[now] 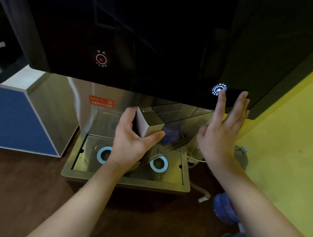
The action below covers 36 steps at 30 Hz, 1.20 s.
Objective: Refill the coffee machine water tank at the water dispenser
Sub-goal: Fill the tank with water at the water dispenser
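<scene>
Left forearm (66, 217) nearest camera, leading up to left hand (133, 139), fingers wrapped around water tank's (152, 126) grey top end. Tank is tilted under dispenser (145, 43) overhang, above drip tray (131, 183). Right hand (221, 131) has fingers spread, index tip on lit blue button (219, 89). Spout hidden. Risk: tank mouth not under stream, so water hits tray; one-handed hold may slip as the tank gets heavier; overfill if the press is held too long.
</scene>
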Motion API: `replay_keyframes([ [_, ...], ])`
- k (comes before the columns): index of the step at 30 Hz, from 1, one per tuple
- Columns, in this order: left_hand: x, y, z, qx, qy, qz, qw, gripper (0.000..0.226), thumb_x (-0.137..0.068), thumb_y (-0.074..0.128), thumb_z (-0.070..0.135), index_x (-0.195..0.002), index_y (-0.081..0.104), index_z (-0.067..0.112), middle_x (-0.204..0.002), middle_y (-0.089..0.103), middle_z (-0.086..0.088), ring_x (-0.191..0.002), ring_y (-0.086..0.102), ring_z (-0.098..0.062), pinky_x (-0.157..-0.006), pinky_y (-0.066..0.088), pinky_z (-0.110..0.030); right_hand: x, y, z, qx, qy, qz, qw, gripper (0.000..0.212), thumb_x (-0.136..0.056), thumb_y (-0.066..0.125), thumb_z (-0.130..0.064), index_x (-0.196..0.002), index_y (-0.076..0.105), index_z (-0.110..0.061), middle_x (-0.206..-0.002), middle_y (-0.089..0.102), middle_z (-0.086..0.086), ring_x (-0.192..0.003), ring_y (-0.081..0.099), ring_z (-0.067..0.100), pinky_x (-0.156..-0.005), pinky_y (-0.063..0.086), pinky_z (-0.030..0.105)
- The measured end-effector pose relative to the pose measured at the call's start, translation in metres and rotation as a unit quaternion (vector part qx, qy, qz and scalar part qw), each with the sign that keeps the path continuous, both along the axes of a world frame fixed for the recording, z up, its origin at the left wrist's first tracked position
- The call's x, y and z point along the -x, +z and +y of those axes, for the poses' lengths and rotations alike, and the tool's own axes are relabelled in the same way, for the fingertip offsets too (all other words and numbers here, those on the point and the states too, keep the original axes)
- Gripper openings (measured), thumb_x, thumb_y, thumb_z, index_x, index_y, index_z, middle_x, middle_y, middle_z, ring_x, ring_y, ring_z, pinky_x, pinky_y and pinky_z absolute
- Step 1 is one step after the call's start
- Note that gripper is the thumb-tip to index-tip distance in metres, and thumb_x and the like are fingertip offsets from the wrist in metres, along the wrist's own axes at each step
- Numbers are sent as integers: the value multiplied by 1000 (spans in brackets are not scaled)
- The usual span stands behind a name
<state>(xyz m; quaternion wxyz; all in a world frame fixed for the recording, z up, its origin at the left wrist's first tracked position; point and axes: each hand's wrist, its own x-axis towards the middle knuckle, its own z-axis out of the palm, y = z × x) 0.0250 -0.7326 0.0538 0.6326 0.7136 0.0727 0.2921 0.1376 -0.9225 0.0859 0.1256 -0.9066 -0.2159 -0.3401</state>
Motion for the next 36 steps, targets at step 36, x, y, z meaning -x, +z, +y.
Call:
replay_keyframes([
  [36,1,0,-2,-25,-6,1,1000,53,-69,87,32,-106,53,17,-96,57,-7,-88,58,-26,-75,53,-50,3,1,1,2,-10,-6,1000,97,-78,65,-3,-156,9,-14,-159,3,36,-149,3,50,-123,9,58],
])
